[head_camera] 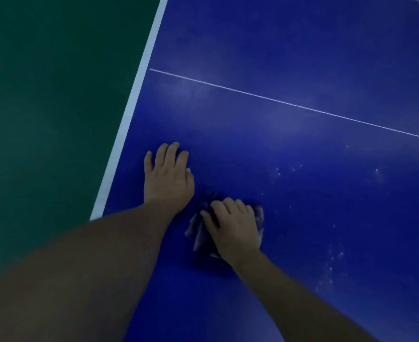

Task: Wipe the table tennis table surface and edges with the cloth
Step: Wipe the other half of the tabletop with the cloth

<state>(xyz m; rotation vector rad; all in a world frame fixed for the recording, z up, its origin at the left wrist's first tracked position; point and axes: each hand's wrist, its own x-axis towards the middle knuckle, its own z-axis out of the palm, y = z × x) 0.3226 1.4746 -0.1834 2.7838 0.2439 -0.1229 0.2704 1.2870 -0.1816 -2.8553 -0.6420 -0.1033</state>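
Table tennis table (302,58) spreads blue ahead of both my hands, white edge stripe (129,114) just left of them. My left hand (167,176) lies flat, fingers straight, holding nothing, likely bracing my lean. My right hand (234,229) presses on the bunched cloth (197,233), fingers curled over it for wiping pressure. Pale specks (331,262) sit to its right, unwiped I judge

Blue table tennis table (302,58), white-edged, a crumpled cloth (198,233) and pale specks (331,267) on it.
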